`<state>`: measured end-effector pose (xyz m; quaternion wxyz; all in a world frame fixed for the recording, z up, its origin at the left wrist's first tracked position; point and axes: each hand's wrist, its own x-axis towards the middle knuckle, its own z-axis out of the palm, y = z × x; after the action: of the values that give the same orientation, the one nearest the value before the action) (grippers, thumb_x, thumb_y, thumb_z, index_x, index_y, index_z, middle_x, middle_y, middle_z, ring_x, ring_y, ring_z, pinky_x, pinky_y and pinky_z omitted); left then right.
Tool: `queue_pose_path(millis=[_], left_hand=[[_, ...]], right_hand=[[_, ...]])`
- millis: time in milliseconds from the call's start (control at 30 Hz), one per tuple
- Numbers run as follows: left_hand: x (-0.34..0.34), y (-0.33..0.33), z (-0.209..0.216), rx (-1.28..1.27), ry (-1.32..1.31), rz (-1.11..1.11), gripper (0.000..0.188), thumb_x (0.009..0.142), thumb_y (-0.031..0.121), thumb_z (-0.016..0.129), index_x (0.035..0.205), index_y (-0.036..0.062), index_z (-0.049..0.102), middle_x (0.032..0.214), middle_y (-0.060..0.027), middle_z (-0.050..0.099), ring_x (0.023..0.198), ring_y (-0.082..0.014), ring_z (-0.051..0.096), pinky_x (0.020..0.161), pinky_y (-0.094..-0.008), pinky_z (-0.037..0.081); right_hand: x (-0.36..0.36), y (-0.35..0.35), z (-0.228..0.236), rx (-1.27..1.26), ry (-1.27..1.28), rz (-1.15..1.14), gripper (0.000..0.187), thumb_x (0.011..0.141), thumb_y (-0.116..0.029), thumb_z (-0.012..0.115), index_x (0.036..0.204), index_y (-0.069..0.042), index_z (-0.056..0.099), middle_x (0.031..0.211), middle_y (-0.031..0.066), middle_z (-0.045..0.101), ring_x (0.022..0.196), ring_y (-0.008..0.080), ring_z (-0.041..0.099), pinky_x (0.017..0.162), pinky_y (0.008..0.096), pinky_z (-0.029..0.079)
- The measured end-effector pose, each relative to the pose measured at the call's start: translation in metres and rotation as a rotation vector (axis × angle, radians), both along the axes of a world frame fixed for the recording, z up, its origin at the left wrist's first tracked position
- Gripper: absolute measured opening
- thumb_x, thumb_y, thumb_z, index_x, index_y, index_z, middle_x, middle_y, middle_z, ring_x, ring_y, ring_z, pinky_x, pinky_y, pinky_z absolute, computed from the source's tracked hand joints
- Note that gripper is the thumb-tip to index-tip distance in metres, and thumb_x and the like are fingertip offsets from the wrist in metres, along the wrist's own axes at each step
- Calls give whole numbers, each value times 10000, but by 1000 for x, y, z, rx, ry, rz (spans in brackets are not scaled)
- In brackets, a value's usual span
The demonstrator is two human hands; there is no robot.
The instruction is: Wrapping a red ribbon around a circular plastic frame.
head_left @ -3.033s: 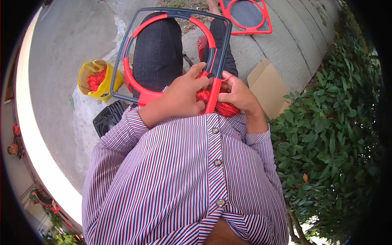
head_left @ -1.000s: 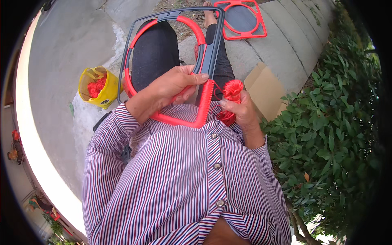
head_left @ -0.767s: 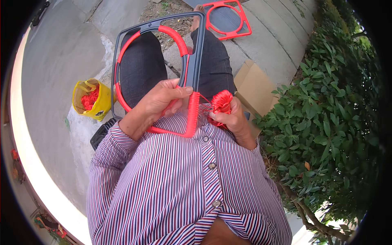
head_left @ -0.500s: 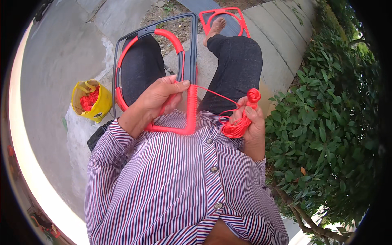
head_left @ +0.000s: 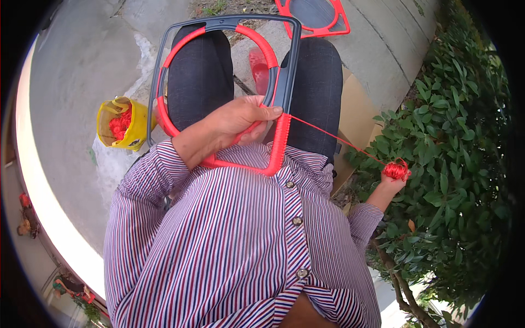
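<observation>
A dark grey frame (head_left: 284,87) with a ring inside it rests across my lap, partly wound with red cord. My left hand (head_left: 243,117) is closed around the frame's right-hand side, its thumb lying where the red winding (head_left: 280,139) ends. From there a taut strand of cord (head_left: 339,138) runs to the right. Out beside the bush, my right hand (head_left: 392,183) grips a bundle of red cord (head_left: 396,170), which hides most of its fingers.
A yellow bucket (head_left: 139,128) holding more red cord stands on the concrete at left. Beyond my knees lies another frame (head_left: 320,31), covered in red. A leafy bush (head_left: 437,186) fills the right side, and cardboard (head_left: 355,109) lies beside my right leg.
My right hand has swung out to the right with the cord bundle, drawing the strand longer and tight. My right foot has left the far frame. The left hand still holds the lap frame.
</observation>
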<state>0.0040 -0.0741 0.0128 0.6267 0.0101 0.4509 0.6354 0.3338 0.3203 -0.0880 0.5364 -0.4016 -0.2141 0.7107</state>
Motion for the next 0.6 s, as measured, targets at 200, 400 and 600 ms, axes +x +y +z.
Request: queue_pose_path(millis=[200,400,600], left_hand=[[-2,6,-12,25,-60,-44,221,969,238,533,889,35,565,586,-49,561,407,-96,474,336,-199,377],[11,14,-34,-19,25,465,240,933,280,512,890,49,563,793,-38,539,749,-145,521,703,-253,435],[13,8,-32,210,-78,450,195,879,236,557,941,56,601,740,7,510,675,-112,479,643,-238,402]], right_hand=[[-114,-61,30,21,17,491,304,931,-204,463,1166,-27,541,1117,121,614,1024,295,594,899,479,486],[-209,-148,120,973,-580,788,351,818,1,657,1163,-21,598,991,59,608,929,174,600,830,293,474],[-225,-205,121,1475,-417,1176,421,730,36,656,1138,-64,623,856,76,602,791,185,613,730,277,484]])
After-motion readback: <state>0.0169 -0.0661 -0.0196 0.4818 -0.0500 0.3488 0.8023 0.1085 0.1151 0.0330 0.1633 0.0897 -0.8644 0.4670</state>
